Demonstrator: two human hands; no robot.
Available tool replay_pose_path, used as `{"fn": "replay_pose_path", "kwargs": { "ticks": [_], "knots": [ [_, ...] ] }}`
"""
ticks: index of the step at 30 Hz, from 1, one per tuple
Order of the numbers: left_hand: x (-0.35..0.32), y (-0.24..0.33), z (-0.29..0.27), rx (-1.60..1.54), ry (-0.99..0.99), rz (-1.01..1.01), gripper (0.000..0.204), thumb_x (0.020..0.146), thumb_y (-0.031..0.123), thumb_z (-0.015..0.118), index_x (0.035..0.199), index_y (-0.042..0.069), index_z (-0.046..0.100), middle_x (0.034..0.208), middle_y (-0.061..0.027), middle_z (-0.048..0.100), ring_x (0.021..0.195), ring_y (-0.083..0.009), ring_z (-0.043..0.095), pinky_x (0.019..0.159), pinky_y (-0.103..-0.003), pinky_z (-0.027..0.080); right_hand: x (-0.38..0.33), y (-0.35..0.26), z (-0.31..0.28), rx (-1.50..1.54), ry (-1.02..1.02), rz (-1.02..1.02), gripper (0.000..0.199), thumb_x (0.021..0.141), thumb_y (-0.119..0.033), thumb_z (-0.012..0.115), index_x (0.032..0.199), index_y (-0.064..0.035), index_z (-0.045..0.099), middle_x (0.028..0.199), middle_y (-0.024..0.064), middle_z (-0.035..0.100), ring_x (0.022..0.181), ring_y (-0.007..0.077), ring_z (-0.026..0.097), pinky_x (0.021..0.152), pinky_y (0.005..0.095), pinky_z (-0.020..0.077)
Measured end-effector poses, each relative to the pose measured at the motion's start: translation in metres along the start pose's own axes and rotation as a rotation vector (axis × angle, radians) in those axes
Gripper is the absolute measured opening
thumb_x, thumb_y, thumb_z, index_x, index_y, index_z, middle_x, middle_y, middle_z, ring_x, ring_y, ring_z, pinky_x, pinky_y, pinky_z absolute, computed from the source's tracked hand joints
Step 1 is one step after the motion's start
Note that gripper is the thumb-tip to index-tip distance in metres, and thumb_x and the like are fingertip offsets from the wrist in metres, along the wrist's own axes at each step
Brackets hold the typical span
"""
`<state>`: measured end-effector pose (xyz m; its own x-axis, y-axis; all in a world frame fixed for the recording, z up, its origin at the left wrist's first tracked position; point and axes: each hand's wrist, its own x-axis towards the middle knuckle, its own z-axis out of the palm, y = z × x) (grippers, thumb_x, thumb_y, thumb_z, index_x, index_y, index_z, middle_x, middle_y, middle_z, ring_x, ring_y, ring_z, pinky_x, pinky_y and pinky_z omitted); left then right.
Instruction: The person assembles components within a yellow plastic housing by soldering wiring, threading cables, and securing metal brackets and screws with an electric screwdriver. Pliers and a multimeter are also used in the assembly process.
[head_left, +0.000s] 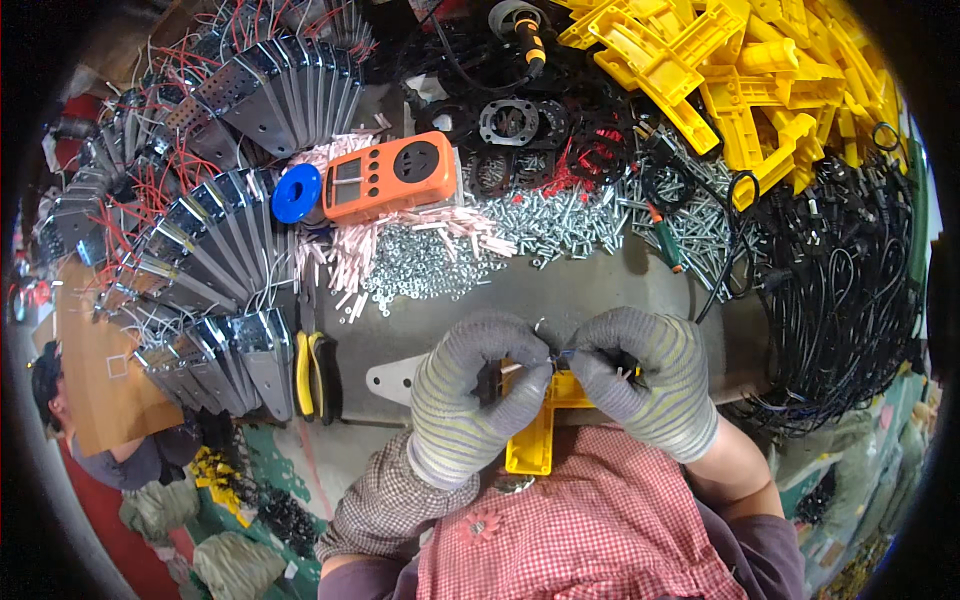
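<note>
Both gloved hands — left hand (pixel 478 395), right hand (pixel 640 375) — close their fingers on one yellow plastic part (pixel 535 435), near loose screws (pixel 440 262).

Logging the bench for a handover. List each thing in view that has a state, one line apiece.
left hand: gloved, gripping the yellow plastic part
right hand: gloved, pinching thin wires at the part
yellow plastic part: held at the table edge
pliers: lying on the table, untouched
orange meter: lying face up among the screws
blue disc: resting beside the meter
screws: loose in a pile
</note>
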<state>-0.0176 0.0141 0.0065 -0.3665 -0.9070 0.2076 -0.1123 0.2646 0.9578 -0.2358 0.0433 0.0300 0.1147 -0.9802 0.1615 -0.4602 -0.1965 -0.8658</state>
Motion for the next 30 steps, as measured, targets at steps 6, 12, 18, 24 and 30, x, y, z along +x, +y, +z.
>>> {"fn": "replay_pose_path", "kwargs": {
  "ticks": [6, 12, 18, 24, 30],
  "knots": [
    [0.006, 0.007, -0.007, 0.173, -0.037, 0.080, 0.026, 0.086, 0.000, 0.083, 0.107, 0.008, 0.069, 0.108, -0.0101, 0.071, 0.098, -0.0249, 0.073, 0.085, -0.036, 0.059, 0.000, -0.001, -0.002, 0.005, -0.045, 0.129, 0.020, 0.090, -0.021, 0.077, 0.100, -0.0042, 0.078, 0.086, 0.0120, 0.077, 0.072, 0.0303, 0.076, 0.064, 0.0354, 0.0587],
    [0.014, 0.000, -0.007, 0.544, -0.069, 0.378, 0.027, 0.082, 0.000, 0.082, 0.104, 0.009, 0.070, 0.100, -0.0108, 0.073, 0.086, -0.0271, 0.074, 0.077, -0.035, 0.060, 0.002, 0.005, -0.003, -0.070, -0.117, -0.068, 0.021, 0.089, -0.023, 0.080, 0.102, -0.0064, 0.080, 0.088, 0.0122, 0.077, 0.078, 0.0329, 0.076, 0.069, 0.0397, 0.0601],
    [0.006, 0.004, -0.005, 0.337, 0.003, 0.175, 0.025, 0.079, 0.006, 0.086, 0.101, 0.008, 0.073, 0.098, -0.0087, 0.074, 0.087, -0.0283, 0.073, 0.074, -0.038, 0.059, 0.004, 0.009, -0.008, -0.075, -0.172, -0.133, 0.019, 0.089, -0.021, 0.080, 0.102, -0.0069, 0.080, 0.093, 0.0124, 0.078, 0.080, 0.0339, 0.076, 0.070, 0.0412, 0.0603],
    [0.014, 0.011, -0.018, 0.259, -0.187, 0.101, 0.020, 0.085, 0.011, 0.086, 0.105, 0.012, 0.083, 0.097, -0.0071, 0.076, 0.087, -0.0250, 0.075, 0.076, -0.036, 0.060, 0.006, 0.010, -0.011, -0.130, -0.139, -0.175, 0.016, 0.093, -0.020, 0.078, 0.099, -0.0061, 0.079, 0.092, 0.0119, 0.078, 0.084, 0.0319, 0.077, 0.074, 0.0394, 0.0607],
    [0.018, 0.012, -0.023, 0.287, -0.260, 0.014, 0.021, 0.084, 0.016, 0.088, 0.104, 0.012, 0.084, 0.094, -0.0054, 0.076, 0.087, -0.0249, 0.075, 0.076, -0.036, 0.060, -0.004, 0.015, -0.010, 0.249, -0.143, 0.046, 0.028, 0.097, -0.006, 0.069, 0.124, -0.0067, 0.070, 0.094, 0.0105, 0.077, 0.086, 0.0257, 0.079, 0.078, 0.0351, 0.0607]
  ]
}}
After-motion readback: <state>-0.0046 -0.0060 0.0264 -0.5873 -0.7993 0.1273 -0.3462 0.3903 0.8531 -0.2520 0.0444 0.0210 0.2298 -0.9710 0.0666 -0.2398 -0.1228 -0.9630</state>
